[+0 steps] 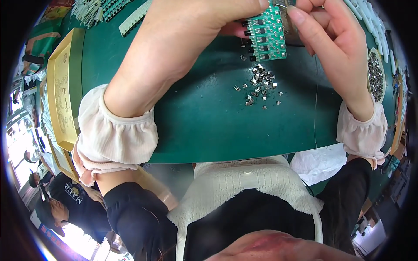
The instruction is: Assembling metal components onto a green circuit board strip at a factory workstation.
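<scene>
At the top of the view, my left hand (pixel 213 19) grips a green circuit board panel (pixel 267 37) made of several small boards side by side, with black parts along its left edge. My right hand (pixel 337 41) is closed at the panel's upper right, thumb and forefinger pinched. A thin wire (pixel 316 100) trails down from that hand toward the table's front edge. Just below the panel lies a loose pile of tiny shiny metal pieces (pixel 262 78). The tips of my left fingers are partly hidden behind the panel and cut by the frame's edge.
A green table (pixel 209 135) spans the work area. More board strips (pixel 135 19) lie at the far left, near a gold box lid (pixel 65 91). On the right stand a tray of small metal parts (pixel 375 74) and pale sticks (pixel 370 26). Another person (pixel 65 204) is at lower left.
</scene>
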The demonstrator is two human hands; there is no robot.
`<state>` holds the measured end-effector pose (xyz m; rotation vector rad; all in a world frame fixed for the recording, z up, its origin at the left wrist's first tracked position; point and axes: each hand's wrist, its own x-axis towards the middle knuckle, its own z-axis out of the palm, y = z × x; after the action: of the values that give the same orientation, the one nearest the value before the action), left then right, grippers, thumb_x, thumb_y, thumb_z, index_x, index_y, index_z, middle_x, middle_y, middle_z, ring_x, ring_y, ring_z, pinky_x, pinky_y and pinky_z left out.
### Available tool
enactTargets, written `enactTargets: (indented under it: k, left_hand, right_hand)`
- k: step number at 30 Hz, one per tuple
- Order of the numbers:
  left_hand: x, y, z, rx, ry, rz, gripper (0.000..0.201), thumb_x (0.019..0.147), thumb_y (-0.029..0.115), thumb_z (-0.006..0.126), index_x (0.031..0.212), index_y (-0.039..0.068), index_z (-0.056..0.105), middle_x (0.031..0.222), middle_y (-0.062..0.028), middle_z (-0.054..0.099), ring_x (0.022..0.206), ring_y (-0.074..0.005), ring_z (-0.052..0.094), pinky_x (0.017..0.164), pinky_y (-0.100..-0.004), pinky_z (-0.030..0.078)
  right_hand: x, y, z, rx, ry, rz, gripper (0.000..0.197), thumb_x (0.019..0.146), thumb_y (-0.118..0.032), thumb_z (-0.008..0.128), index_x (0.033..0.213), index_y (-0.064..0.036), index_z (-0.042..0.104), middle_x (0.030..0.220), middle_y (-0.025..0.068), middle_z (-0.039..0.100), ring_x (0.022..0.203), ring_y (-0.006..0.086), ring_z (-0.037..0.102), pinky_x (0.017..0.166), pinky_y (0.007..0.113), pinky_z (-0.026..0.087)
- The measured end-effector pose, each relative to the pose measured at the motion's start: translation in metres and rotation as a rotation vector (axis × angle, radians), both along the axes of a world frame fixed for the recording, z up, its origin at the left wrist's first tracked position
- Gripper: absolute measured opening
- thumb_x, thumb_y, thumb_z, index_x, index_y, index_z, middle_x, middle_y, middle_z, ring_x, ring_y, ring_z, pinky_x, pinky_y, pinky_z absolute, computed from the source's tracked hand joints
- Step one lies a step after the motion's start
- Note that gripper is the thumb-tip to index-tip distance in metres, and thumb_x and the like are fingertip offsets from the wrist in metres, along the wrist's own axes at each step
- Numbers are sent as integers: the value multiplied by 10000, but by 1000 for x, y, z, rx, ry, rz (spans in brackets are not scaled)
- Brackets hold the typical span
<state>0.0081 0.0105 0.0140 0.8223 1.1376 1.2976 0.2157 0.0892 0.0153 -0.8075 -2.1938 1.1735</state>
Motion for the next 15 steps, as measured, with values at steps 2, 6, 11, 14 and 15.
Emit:
enactTargets:
  k: [2, 6, 11, 14, 15]
  left_hand:
    - [-1, 0, 4, 16, 12, 6, 304, 926, 53, 744, 1172, 26, 567, 983, -30, 728, 784, -63, 660, 646, -188, 506]
    - [6, -3, -1, 11, 25, 8, 305, 924, 51, 747, 1171, 24, 568, 983, -31, 725, 783, -66, 661, 646, -189, 507]
    - [7, -2, 0, 23, 55, 17, 308, 919, 51, 756, 1163, 19, 569, 980, -33, 716, 776, -67, 661, 641, -192, 512]
    - [7, -2, -1, 31, 67, 9, 311, 918, 58, 760, 1161, 21, 569, 981, -35, 718, 768, -65, 660, 632, -190, 514]
    - [6, -2, -1, 30, 68, 10, 311, 918, 58, 760, 1161, 21, 569, 981, -35, 718, 768, -65, 660, 632, -190, 514]
  right_hand:
    - [0, 8, -5, 4, 61, 25, 103, 992, -10, 628, 1003, -26, 527, 766, -50, 529, 583, -21, 434, 511, 172, 278]
    - [5, 3, -5, 11, 31, 35, 107, 993, -15, 629, 1003, -26, 523, 757, -47, 533, 579, -21, 441, 502, 173, 285]
    - [11, 8, 3, -17, -64, 51, 108, 976, -13, 651, 997, -29, 547, 756, -40, 559, 595, -16, 476, 502, 179, 323]
    - [30, 26, -1, -125, -104, 119, 104, 919, 2, 710, 985, -32, 637, 805, -28, 626, 658, -3, 548, 542, 188, 395]
    - [32, 29, -1, -162, -116, 146, 109, 900, 7, 730, 980, -33, 667, 822, -24, 649, 678, 1, 572, 555, 191, 419]
